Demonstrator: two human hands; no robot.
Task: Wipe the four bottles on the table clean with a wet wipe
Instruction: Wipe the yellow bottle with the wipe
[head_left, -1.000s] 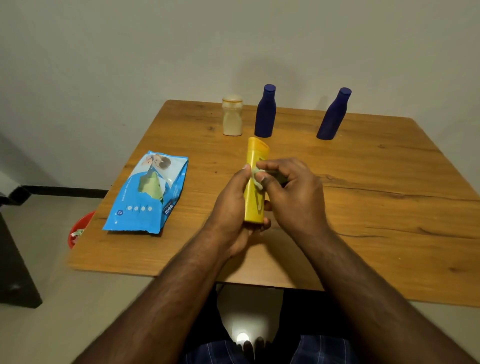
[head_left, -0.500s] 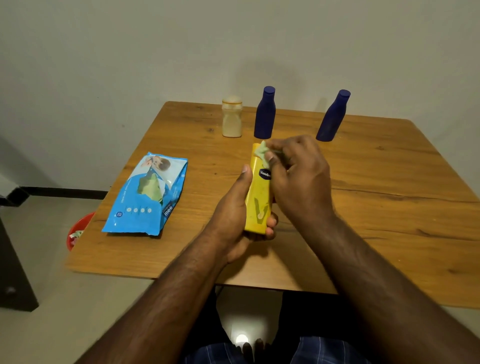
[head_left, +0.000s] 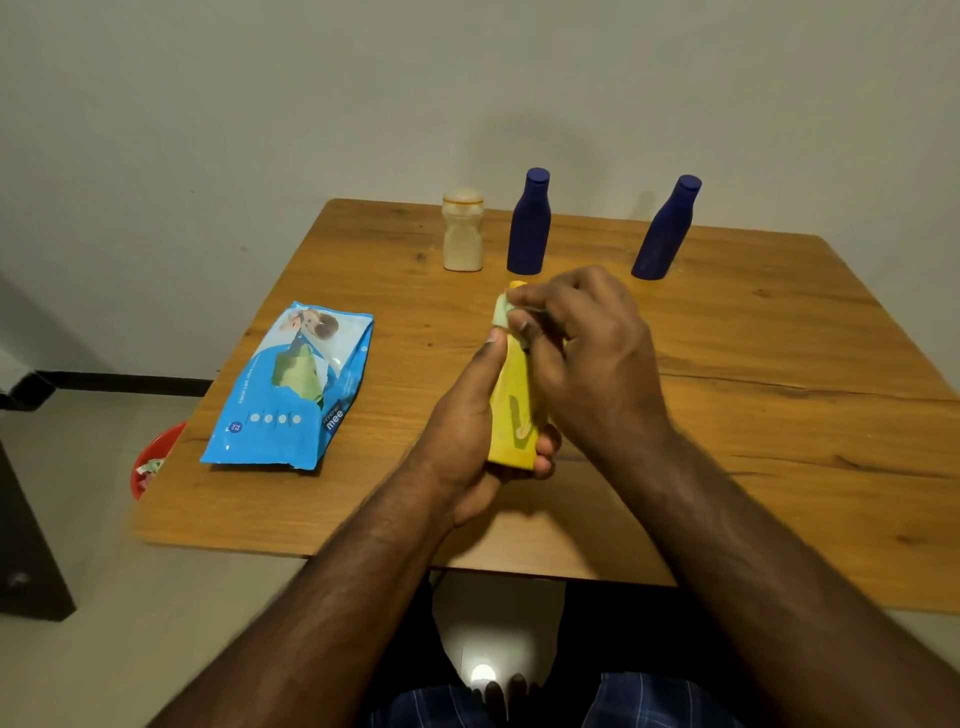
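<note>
My left hand (head_left: 462, 415) grips a yellow bottle (head_left: 511, 415) by its lower half, holding it above the middle of the wooden table (head_left: 779, 415). My right hand (head_left: 587, 353) pinches a pale green wet wipe (head_left: 503, 310) against the bottle's top end. At the back of the table stand a cream bottle (head_left: 462, 231) and two dark blue bottles (head_left: 530, 223) (head_left: 665, 231), all upright and untouched.
A blue pack of wet wipes (head_left: 291, 389) lies flat on the table's left side. A red bin (head_left: 153, 460) sits on the floor beside the table's left edge. A dark piece of furniture (head_left: 26, 545) stands at the far left.
My right hand has slid the wipe from the bottle's middle up to its top end. My left hand keeps the same hold on the bottle.
</note>
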